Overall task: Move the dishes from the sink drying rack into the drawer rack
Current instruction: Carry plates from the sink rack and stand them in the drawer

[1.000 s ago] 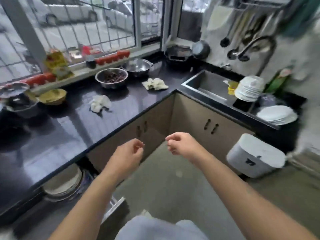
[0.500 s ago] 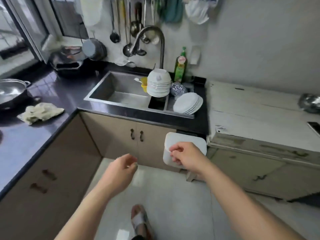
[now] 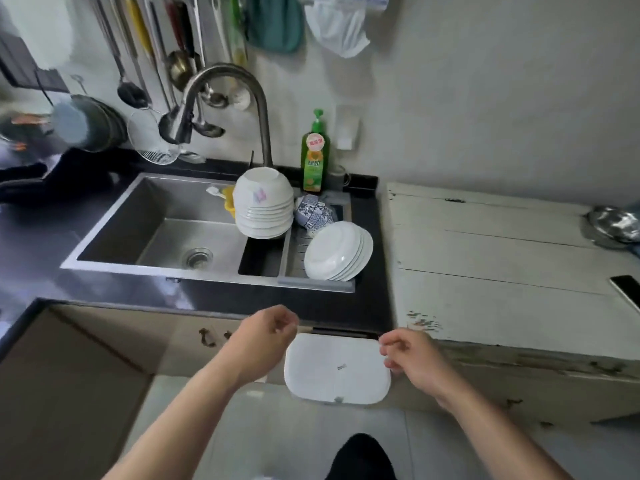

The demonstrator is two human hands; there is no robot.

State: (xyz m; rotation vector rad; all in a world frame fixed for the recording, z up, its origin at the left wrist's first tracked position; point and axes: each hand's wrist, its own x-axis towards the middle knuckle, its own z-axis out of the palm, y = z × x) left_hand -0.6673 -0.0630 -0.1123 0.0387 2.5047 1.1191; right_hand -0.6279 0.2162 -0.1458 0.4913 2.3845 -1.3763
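Observation:
A stack of white bowls (image 3: 264,209) stands upside down at the right end of the steel sink (image 3: 162,216). Beside it a blue patterned bowl (image 3: 313,213) and a leaning stack of white plates (image 3: 337,252) rest on the grey drying rack (image 3: 317,284). My left hand (image 3: 265,337) hovers below the counter edge with loosely curled fingers and holds nothing. My right hand (image 3: 410,358) hangs further right, also loosely curled and empty. Both hands are well short of the dishes. The drawer rack is out of view.
A white bin lid (image 3: 336,367) sits below the counter between my hands. A curved tap (image 3: 225,98) and a green soap bottle (image 3: 316,154) stand behind the sink. Utensils hang on the wall. A worn white cabinet top (image 3: 491,265) lies to the right, with a phone (image 3: 627,289).
The view has swung right from the window counter and drawer to face the sink. I have come closer to the dishes, and both hands have spread apart, still empty.

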